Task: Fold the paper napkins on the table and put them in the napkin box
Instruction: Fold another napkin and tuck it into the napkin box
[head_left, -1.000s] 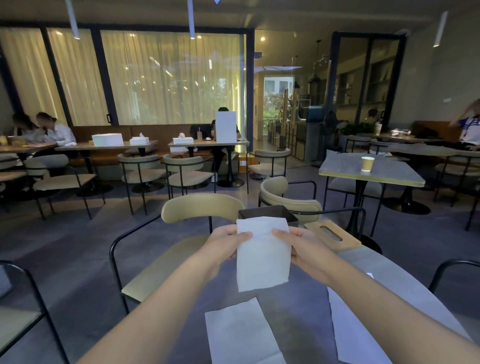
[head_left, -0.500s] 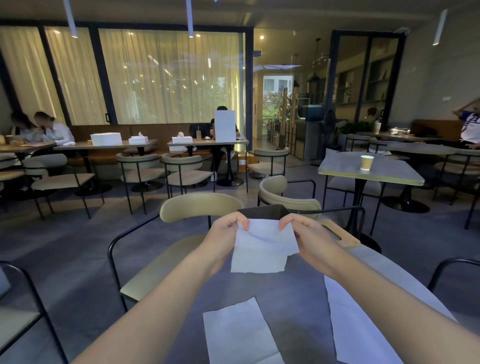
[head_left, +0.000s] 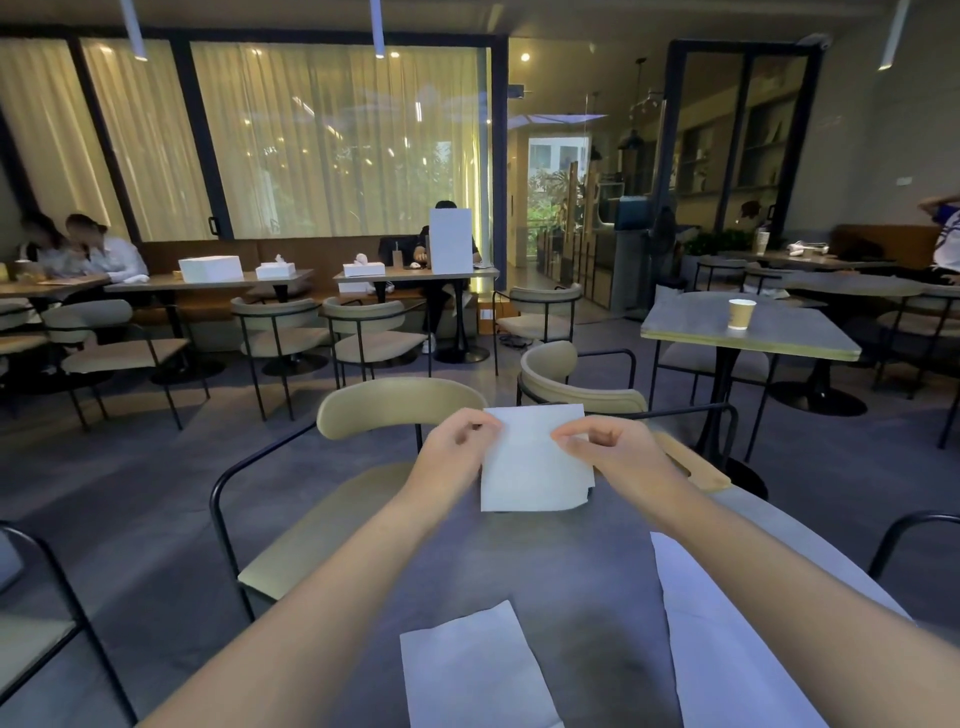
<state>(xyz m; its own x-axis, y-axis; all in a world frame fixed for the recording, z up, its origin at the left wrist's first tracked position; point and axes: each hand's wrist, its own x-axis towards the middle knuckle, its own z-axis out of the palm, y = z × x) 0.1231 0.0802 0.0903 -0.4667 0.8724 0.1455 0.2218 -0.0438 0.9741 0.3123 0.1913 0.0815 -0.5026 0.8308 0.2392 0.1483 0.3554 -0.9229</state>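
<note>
A folded white napkin (head_left: 530, 462) hangs upright between both hands over the far part of the grey table (head_left: 582, 571). My left hand (head_left: 457, 447) pinches its top left edge and my right hand (head_left: 613, 447) pinches its top right edge. The napkin hides the dark napkin box behind it; only the wooden lid (head_left: 696, 467) shows, lying to the right of my right hand. Two flat napkins lie on the table: one near the front middle (head_left: 472, 670), one at the right (head_left: 722, 639) partly under my right forearm.
A beige chair (head_left: 395, 410) stands just beyond the table's far edge, a second chair (head_left: 566, 384) behind it to the right. A dark chair arm (head_left: 914, 525) rises at the right. A neighbouring table with a paper cup (head_left: 742, 314) stands at the back right. People sit at distant tables.
The napkin hung long a second ago, then its lower half was brought up; now it is folded shorter and held higher, covering the napkin box.
</note>
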